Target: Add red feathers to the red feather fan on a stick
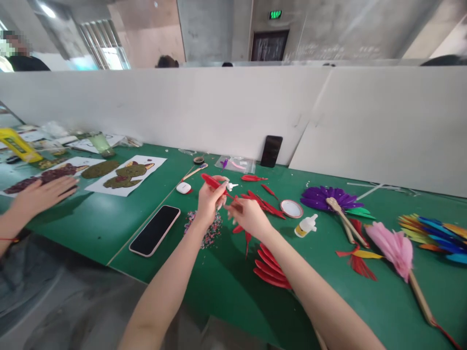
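Between its fingers my left hand [210,200] holds a red feather [210,181], whose broad end points up and left. A small white nozzle [231,185] shows beside those fingertips. My right hand [248,214] pinches at the thin lower end of the feather, close to the left hand. Below the hands lies a pile of small coloured beads [213,233]. Loose red feathers [268,206] are on the green table behind the right hand. A fan of red feathers [270,270] lies partly under my right forearm.
A phone [155,231] lies left of the beads; another [271,151] leans on the white partition [182,107]. Rightward are a glue bottle [305,226], round lid [291,208], purple fan [330,198] and pink fan [392,248]. Another person's hand [44,194] rests at left.
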Demonstrator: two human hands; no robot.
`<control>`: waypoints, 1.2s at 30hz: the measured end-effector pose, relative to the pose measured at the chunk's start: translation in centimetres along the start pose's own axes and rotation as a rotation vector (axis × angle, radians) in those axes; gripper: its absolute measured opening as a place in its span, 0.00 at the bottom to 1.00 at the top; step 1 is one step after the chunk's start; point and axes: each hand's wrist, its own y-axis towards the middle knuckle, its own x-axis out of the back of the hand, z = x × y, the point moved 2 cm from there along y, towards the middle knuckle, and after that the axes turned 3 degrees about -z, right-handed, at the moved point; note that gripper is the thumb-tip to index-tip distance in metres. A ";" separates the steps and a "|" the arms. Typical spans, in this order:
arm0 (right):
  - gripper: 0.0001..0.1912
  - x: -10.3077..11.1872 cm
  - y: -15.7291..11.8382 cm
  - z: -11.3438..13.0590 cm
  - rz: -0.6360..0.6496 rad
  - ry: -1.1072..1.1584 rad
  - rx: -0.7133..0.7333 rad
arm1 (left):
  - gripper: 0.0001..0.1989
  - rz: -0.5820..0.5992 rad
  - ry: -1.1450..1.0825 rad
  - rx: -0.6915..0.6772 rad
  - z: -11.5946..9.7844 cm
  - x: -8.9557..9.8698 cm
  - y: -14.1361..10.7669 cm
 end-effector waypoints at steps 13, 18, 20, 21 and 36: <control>0.15 -2.4 0.1 -2.9 0.063 0.571 -0.181 | 0.13 0.315 0.259 0.270 1.2 1.9 0.6; 0.26 -1.3 -0.8 -3.0 0.221 0.884 -0.334 | 0.13 0.355 0.267 0.300 2.0 1.6 0.0; 0.25 -1.4 -1.0 -2.8 0.286 0.993 -0.371 | 0.14 0.344 0.259 0.299 2.2 1.6 0.0; 0.24 -1.5 -1.1 -2.7 0.292 1.010 -0.369 | 0.14 0.343 0.254 0.301 2.3 1.5 0.1; 0.13 -0.3 -1.3 -2.1 0.197 0.988 -0.479 | 0.29 -0.318 1.673 -0.476 -2.4 13.4 -9.8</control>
